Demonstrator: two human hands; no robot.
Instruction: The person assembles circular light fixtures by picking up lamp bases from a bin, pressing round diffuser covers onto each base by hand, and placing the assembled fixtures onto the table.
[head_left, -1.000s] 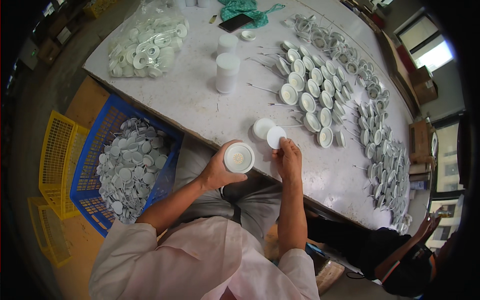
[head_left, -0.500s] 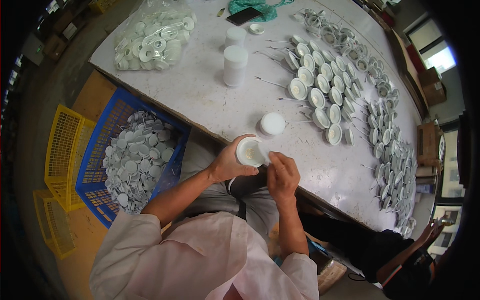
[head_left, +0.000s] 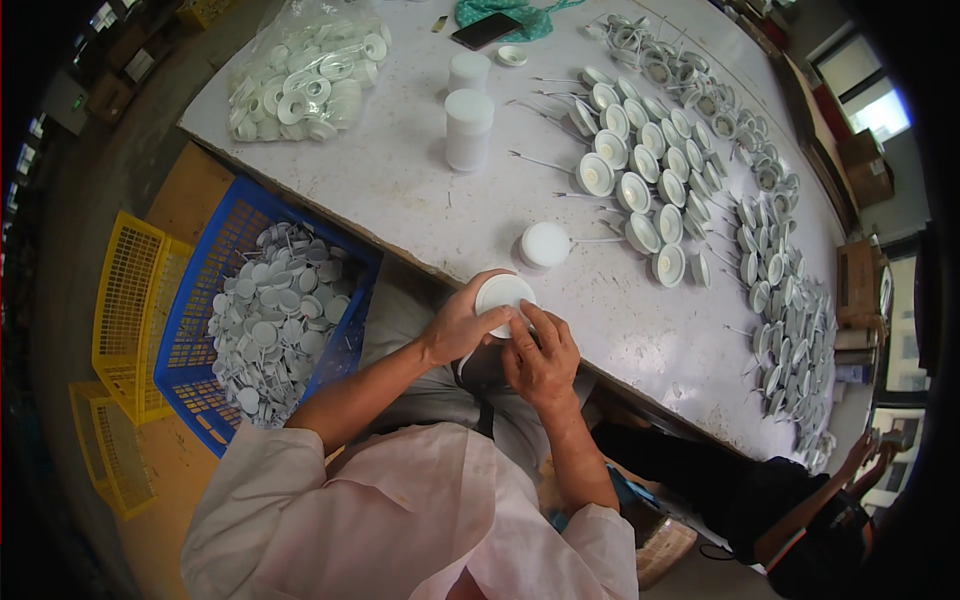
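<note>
A round white downlight (head_left: 504,291) is gripped at the table's front edge by my left hand (head_left: 459,325), its fingers and thumb around the rim. A white diffuser disc now covers its face. The fingers of my right hand (head_left: 545,355) press on the disc's lower right edge, beside the left thumb. Just beyond, on the table, stands a short stack of white discs (head_left: 545,244). Farther right, rows of open white downlights (head_left: 634,192) lie tilted with their wires toward the left.
Two white disc stacks (head_left: 469,130) stand mid-table near a ring (head_left: 512,55), a phone (head_left: 486,31) and a green cloth (head_left: 535,20). A clear bag of white rings (head_left: 305,85) lies far left. A blue crate (head_left: 178,345) holds finished-looking lamps; another person (head_left: 800,515) is at right.
My right hand has brought the white disc down onto the downlight, covering the inside that showed before. The left hand has stayed almost in place.
</note>
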